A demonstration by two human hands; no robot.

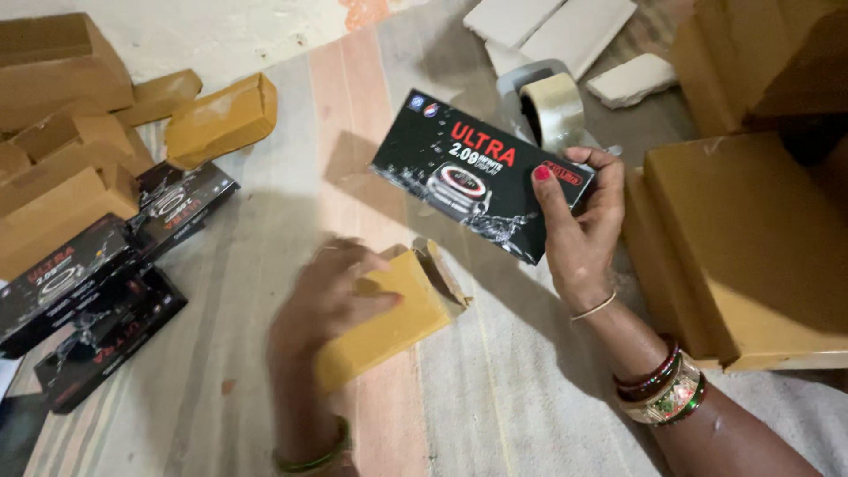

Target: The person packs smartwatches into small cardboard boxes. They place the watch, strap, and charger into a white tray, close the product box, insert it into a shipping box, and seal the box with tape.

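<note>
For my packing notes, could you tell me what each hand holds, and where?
The right hand grips the black box by its right end. The left hand holds the open brown carton around its middle.

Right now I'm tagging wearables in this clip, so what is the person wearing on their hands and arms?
Both forearms are bare, with no sleeves in view. The left hand has thin green bangles at the wrist. The right hand has red polish on the thumbnail, a thin pale thread round the wrist, and lower down a stack of bangles: dark red, gold-patterned and green.
</note>
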